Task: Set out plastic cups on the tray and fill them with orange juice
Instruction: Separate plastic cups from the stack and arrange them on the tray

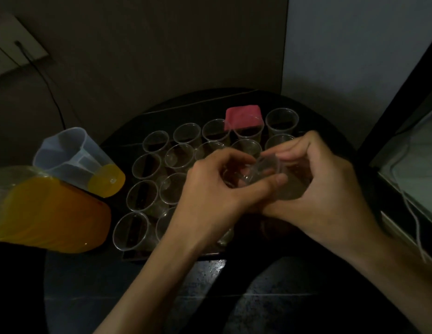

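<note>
While left hand (210, 189) and right hand (323, 189) grip a clear cup (265, 167), they hide some tray cups (155, 142).

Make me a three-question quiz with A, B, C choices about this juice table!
1. Which side of the tray is the jug on? A. Right B. Left C. Far
2. What colour is the block at the tray's far side? A. Pink B. Green C. Blue
3. The cups on the tray are: A. Full B. Lidded C. Empty

Answers: 1 B, it sits past the tray's left edge; 2 A, it looks pink; 3 C, no juice shows inside them.
</note>
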A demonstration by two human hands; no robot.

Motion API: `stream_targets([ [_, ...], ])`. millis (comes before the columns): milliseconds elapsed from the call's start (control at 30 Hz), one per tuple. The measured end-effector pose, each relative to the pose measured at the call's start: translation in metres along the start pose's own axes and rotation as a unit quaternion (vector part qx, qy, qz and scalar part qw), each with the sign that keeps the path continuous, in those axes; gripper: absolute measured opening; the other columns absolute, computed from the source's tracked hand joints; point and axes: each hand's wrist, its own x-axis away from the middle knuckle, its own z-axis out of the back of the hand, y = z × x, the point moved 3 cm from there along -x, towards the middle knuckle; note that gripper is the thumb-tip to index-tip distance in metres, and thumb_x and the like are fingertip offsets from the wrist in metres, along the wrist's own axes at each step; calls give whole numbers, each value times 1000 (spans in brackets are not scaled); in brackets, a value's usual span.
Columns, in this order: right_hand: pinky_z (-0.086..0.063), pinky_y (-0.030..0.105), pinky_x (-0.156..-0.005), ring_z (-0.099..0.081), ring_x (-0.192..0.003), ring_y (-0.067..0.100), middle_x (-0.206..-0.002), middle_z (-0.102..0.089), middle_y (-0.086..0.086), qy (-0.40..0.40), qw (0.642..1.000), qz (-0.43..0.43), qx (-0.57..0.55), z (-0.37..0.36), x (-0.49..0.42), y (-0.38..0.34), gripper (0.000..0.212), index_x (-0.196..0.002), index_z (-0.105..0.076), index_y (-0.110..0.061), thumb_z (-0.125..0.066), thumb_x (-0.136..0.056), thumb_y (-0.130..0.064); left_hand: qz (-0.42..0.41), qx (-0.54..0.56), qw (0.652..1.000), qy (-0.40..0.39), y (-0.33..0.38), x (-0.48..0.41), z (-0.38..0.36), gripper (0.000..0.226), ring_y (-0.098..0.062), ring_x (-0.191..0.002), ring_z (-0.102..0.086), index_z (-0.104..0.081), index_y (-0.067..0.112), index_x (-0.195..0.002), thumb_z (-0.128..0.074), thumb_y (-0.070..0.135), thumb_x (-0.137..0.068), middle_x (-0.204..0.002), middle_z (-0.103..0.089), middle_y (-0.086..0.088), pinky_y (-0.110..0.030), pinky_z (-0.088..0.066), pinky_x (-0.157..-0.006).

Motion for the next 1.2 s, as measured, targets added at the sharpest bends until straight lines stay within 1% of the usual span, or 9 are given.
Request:
stream_targets([
  [200, -50, 7, -78, -64, -102, -5, -110, -64, -15, 3, 1000, 18, 23, 7, 4, -1, 61, -101, -52, -26, -91, -56, -37, 4, 14, 1000, 3, 4, 0, -4, 38, -9, -83, -71, -73, 28, -100, -81, 52, -72, -90, -72, 7, -26, -60, -66],
  [433, -55, 20, -88, -67, -107, 0, -119, -66, -16, -9, 999, -39, 10, 40, 7, 15, 89, -125, -51, -36, -89, -49, -61, -17, 41, 992, 119, 25, 10, 47, 46, 2, -92, -68, -66, 36, -105, -73, 66, -70, -101, -70, 19, -11, -53, -64],
  [500, -56, 20, -90, -67, -109, -1, -116, -68, -17, -10, 998, -63, -10, 52, 12, 24, 92, -132, -51, -40, -89, -51, -60, -37, -6, 992, 123, 27, 19, 55, 46, -3, -94, -68, -63, 44, -105, -76, 66, -67, -105, -69, 13, -16, -55, -65],
  [600, -53, 13, -91, -65, -109, -4, -111, -67, -17, -18, 994, -103, -23, 60, 26, 35, 95, -132, -54, -40, -85, -43, -53, -77, -137, 982, 106, 18, 28, 41, 47, -3, -99, -61, -56, 53, -108, -64, 71, -65, -113, -58, 14, -21, -52, -74],
  [700, -50, 10, -94, -62, -113, -6, -113, -59, -24, -45, 993, -108, 14, 58, 41, 40, 95, -134, -57, -38, -85, -45, -55, -119, -193, 970, 91, 6, 34, 15, 60, 0, -106, -55, -59, 37, -120, -65, 68, -69, -114, -52, 17, -13, -49, -80],
  [800, -46, 6, -93, -58, -115, -9, -116, -55, -26, -59, 992, -91, 65, 56, 50, 40, 91, -133, -59, -32, -84, -50, -58, -131, -231, 962, 69, -6, 37, -7, 69, -5, -112, -52, -57, 30, -128, -66, 65, -69, -120, -50, 15, -20, -49, -90],
  [967, -39, -2, -84, -52, -110, -14, -117, -51, -24, -76, 986, -70, 131, 50, 54, 39, 76, -127, -62, -31, -92, -59, -45, -150, -282, 946, 50, -24, 38, -28, 67, -10, -111, -48, -62, 21, -128, -78, 52, -70, -121, -55, 10, -17, -41, -90],
  [1100, -35, -4, -87, -44, -112, -19, -117, -40, -30, -69, 984, -75, 146, 45, 55, 46, 79, -130, -56, -39, -89, -59, -50, -145, -290, 945, 45, -40, 36, -35, 67, -14, -108, -49, -64, 18, -125, -77, 51, -69, -118, -57, 5, -29, -48, -88],
  [1200, -35, -5, -87, -43, -114, -20, -118, -39, -31, -83, 982, -99, 139, 38, 56, 54, 87, -141, -51, -32, -90, -64, -44, -136, -289, 947, 34, -48, 35, -38, 64, -14, -108, -49, -63, 19, -124, -70, 53, -70, -120, -54, 5, -35, -52, -89],
])
